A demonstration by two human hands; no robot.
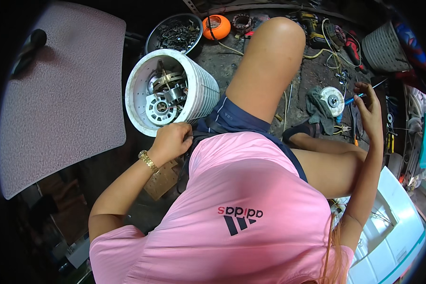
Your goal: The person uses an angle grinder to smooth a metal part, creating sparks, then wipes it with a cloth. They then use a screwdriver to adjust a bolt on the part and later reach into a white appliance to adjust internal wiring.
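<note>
My left hand (173,143), with a gold watch on the wrist, is closed in a fist at my waist, beside the rim of a white bucket (208,94). Dark fabric or a strap meets its fingers, and what they hold, if anything, is hidden. Silver metal motor parts (163,103) fill the bucket, which is tipped toward me. Over on the right, my right hand (370,106) has its fingers curled around a screwdriver (350,101) with a blue handle; its thin shaft points up and right. Below that hand a round white part with a metal hub (332,101) rests by a grey rag (317,108).
A metal basin of small dark parts (177,34) and an orange round container (217,27) stand at the back. A yellow-black drill (311,28), cords and pliers (341,129) lie on the floor. A grey basket (386,49) is far right, a white appliance panel (402,217) near right.
</note>
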